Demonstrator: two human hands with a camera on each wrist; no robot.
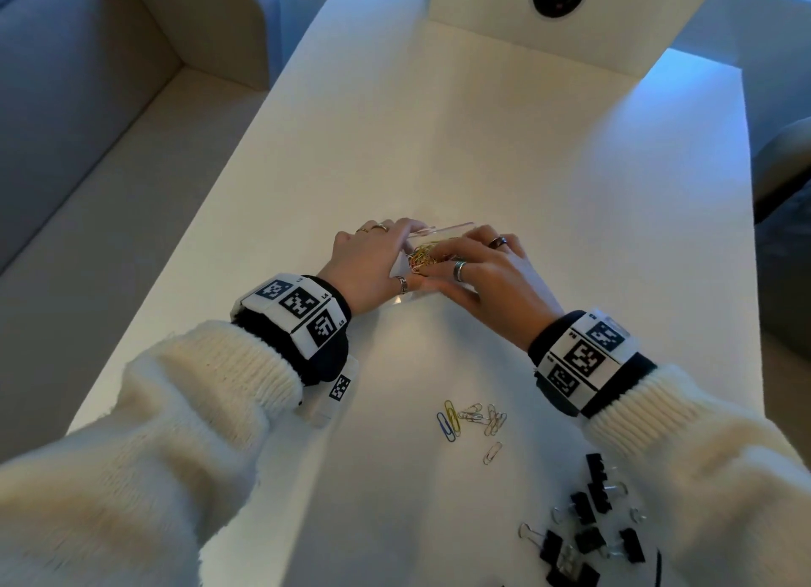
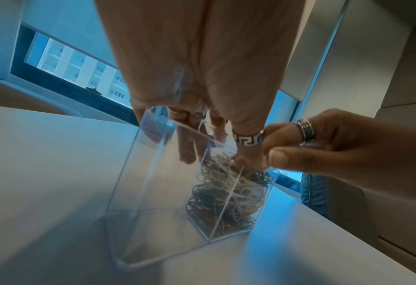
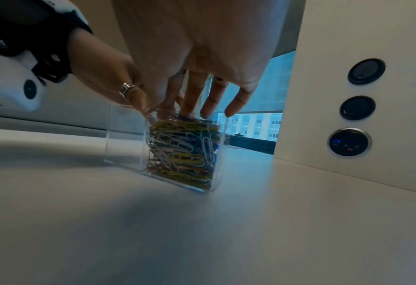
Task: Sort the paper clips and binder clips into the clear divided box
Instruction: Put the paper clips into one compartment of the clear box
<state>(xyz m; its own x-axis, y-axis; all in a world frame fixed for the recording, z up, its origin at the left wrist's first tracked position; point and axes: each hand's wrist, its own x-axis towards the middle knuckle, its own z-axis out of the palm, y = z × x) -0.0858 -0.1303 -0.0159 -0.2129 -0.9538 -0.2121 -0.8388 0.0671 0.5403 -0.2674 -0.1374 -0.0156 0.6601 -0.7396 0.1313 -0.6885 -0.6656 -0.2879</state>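
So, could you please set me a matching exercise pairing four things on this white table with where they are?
Things:
1. black binder clips
2. loose paper clips
3. packed coloured paper clips
4. left hand

Places:
A. in one compartment of the clear divided box
B. on the box's left side
C. bare tabletop between the wrists
D. near corner, by the right sleeve

Pairs: 1-D, 2-C, 3-A, 4-B

White table point(image 1: 482, 147) beside a pale sofa point(image 1: 87, 104); blue daylight from a window point(image 2: 79, 71).

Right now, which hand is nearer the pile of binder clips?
Right. The right hand is at the clear box, on the binder clips' side of the table; the left hand is farther left.
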